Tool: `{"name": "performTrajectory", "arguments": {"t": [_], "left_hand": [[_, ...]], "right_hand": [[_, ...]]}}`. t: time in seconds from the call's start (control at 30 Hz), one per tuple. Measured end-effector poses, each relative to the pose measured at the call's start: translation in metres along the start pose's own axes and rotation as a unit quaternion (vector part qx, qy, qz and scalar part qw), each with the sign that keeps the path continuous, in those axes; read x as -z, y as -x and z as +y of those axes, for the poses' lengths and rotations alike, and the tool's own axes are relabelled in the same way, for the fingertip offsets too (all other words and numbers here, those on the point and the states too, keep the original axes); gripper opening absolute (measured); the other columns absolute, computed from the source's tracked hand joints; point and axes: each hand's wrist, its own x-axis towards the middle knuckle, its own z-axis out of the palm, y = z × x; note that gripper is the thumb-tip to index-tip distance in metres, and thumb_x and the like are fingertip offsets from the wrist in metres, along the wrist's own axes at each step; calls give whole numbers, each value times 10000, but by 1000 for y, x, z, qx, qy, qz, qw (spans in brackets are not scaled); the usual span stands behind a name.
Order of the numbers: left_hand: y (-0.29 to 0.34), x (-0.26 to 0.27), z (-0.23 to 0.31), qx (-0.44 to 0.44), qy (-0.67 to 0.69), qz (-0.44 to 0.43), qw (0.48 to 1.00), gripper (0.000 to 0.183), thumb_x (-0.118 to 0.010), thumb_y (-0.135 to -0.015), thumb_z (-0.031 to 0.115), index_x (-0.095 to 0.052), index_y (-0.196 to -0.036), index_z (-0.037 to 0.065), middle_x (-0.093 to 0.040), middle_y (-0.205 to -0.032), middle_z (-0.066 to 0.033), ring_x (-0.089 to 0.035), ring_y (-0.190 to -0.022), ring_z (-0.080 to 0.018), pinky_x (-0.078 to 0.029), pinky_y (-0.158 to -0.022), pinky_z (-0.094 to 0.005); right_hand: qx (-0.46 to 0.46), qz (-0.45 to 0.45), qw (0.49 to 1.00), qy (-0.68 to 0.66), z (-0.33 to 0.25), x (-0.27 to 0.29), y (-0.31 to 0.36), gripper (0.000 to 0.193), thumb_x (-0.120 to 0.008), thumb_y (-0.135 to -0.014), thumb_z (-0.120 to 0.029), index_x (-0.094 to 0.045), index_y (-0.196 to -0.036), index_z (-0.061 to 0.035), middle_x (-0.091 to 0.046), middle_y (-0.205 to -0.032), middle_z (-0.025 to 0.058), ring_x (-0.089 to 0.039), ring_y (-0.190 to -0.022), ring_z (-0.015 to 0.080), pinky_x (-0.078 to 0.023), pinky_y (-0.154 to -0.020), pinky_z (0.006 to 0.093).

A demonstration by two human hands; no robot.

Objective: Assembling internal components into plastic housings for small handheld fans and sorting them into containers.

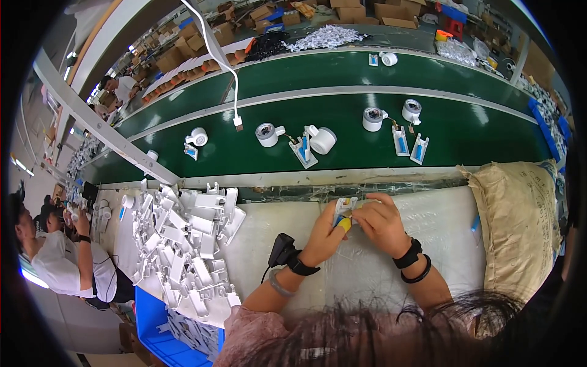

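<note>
White plastic part (344,207), with a yellow piece (345,224) at its near end, sits between the two hands, above the pale covered worktop (428,232). The left hand (325,235) holds it from the left, fingers drawn in close along that side. The right hand (384,225) is just to the right, thumb and fingertips narrowed together at the part's right edge; whether they grip it or only touch it, I cannot tell. A heap of white plastic pieces (189,235) lies to the left, a brown sack (516,226) to the right. On the far side, a green conveyor (232,156) carries white round units (323,142).
</note>
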Motion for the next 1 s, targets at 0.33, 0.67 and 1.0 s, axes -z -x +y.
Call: {"name": "performTrajectory", "arguments": {"t": [0.33,0.67,1.0], "left_hand": [[0,1,-1,-42,-73,9,996,410,-461,-828,20,-429,-1236,1,-548,-977,-106,-543,-784,-170,-474,-681,-284],[4,3,0,2,21,-11,1000,402,-470,-818,22,-447,-1218,-9,-557,-1003,-144,-549,-903,-232,-437,-823,-307],[-2,-7,-7,-175,-180,50,967,346,-472,-885,37,-457,-1228,-7,-569,-1069,-168,-563,-961,-285,-437,-856,-341]], "right_hand": [[8,-1,1000,2,1,0,3,206,-720,-663,0,-665,-845,-80,-608,-771,57,-595,-789,261,-496,-834,410],[5,-3,1000,-11,1,1,3,215,-724,-656,2,-661,-848,-71,-610,-781,67,-601,-806,276,-496,-831,410],[2,-2,1000,-8,3,-1,4,232,-727,-662,6,-652,-868,-69,-613,-778,57,-595,-781,256,-491,-852,414]]}}
